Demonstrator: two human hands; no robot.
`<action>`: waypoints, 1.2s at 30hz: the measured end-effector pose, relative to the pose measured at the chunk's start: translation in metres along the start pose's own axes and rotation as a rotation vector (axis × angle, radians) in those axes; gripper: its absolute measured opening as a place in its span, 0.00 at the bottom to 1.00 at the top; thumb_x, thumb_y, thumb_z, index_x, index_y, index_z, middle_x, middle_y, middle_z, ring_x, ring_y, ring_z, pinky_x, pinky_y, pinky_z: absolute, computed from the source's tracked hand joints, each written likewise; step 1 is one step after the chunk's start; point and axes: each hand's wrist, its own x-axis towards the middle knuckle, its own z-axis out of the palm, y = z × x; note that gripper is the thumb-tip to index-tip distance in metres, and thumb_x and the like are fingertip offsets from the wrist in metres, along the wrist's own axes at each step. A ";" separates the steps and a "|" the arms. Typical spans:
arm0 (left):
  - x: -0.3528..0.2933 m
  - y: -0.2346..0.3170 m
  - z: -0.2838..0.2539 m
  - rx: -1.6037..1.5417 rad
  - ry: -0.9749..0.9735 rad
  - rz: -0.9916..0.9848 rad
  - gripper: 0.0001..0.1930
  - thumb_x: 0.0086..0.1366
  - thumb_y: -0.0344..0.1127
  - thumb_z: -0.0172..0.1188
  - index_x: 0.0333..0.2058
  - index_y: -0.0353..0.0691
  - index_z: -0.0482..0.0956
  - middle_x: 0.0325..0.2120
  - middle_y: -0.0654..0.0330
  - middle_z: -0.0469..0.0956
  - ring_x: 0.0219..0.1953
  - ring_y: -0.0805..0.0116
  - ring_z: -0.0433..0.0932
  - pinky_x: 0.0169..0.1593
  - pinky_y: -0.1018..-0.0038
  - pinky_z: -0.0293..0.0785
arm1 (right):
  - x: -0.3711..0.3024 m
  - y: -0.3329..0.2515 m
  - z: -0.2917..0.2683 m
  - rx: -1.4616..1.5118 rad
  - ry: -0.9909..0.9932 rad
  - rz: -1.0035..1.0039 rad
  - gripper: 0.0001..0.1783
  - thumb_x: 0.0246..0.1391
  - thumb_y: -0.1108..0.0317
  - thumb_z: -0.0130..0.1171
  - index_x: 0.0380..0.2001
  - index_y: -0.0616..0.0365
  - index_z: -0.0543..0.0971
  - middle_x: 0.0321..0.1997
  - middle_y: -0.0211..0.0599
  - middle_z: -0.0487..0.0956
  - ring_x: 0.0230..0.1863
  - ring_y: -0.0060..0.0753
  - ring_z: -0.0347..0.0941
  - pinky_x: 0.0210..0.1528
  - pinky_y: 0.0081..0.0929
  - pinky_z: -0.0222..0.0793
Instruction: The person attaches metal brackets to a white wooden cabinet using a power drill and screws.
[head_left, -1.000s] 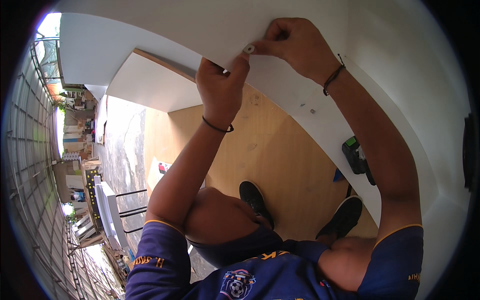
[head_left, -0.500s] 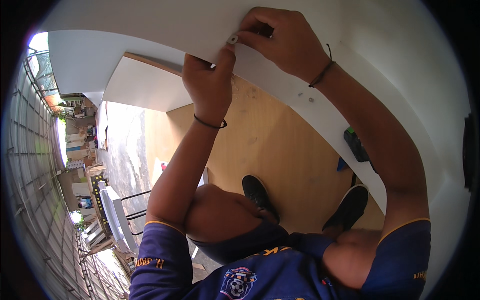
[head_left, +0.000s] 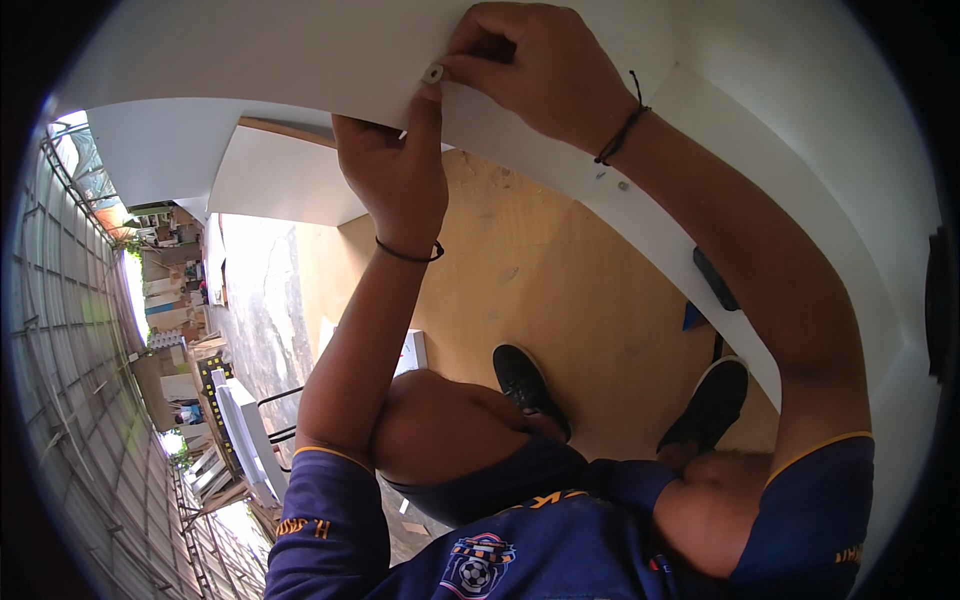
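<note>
While the left hand [head_left: 395, 175] braces the white panel [head_left: 250, 60] from below, the right hand [head_left: 545, 70] has its fingers pinched together on a small round fitting [head_left: 433, 73] at the panel's edge; seating it looks unfinished, judging by its raised position.

We wear a navy short-sleeved jersey [head_left: 560, 560] with gold trim; black cord wristbands [head_left: 408, 255]; black shoes [head_left: 525, 380].

A white box-like package [head_left: 412, 352] with a red mark sits left of centre on the wooden floor, partly hidden by the forearm. Far left, stacked boxes [head_left: 170, 300] are too small to describe.
</note>
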 end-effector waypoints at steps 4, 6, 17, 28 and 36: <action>0.000 0.006 0.000 0.081 0.003 -0.005 0.14 0.58 0.29 0.64 0.39 0.34 0.70 0.30 0.61 0.75 0.29 0.78 0.72 0.30 0.81 0.68 | 0.003 -0.002 -0.002 -0.037 -0.020 -0.002 0.10 0.48 0.68 0.63 0.24 0.65 0.77 0.23 0.46 0.80 0.24 0.40 0.77 0.29 0.28 0.72; 0.000 0.005 -0.001 0.091 -0.001 0.003 0.13 0.58 0.29 0.63 0.39 0.34 0.70 0.31 0.61 0.75 0.28 0.77 0.73 0.30 0.81 0.68 | 0.003 -0.002 -0.003 -0.053 -0.021 -0.018 0.10 0.48 0.68 0.63 0.23 0.65 0.77 0.23 0.46 0.79 0.24 0.40 0.77 0.29 0.29 0.72; 0.001 0.002 -0.001 0.096 -0.005 0.021 0.12 0.58 0.29 0.64 0.38 0.32 0.72 0.32 0.59 0.77 0.31 0.75 0.76 0.32 0.80 0.73 | 0.005 0.001 -0.006 -0.133 0.007 -0.101 0.11 0.46 0.67 0.64 0.23 0.65 0.77 0.23 0.48 0.78 0.26 0.44 0.76 0.31 0.32 0.71; 0.002 -0.001 -0.001 0.019 -0.054 -0.013 0.17 0.59 0.27 0.63 0.44 0.31 0.68 0.39 0.54 0.76 0.39 0.69 0.78 0.37 0.77 0.79 | 0.003 0.007 -0.017 -0.125 -0.035 -0.087 0.10 0.46 0.68 0.63 0.24 0.65 0.77 0.23 0.49 0.78 0.25 0.45 0.75 0.30 0.34 0.70; 0.003 -0.009 -0.005 0.019 -0.062 0.021 0.17 0.59 0.27 0.62 0.45 0.31 0.67 0.38 0.54 0.76 0.38 0.69 0.79 0.38 0.75 0.82 | -0.057 0.006 -0.136 -0.520 -0.252 0.164 0.12 0.52 0.66 0.61 0.37 0.61 0.77 0.37 0.42 0.79 0.38 0.37 0.77 0.41 0.31 0.72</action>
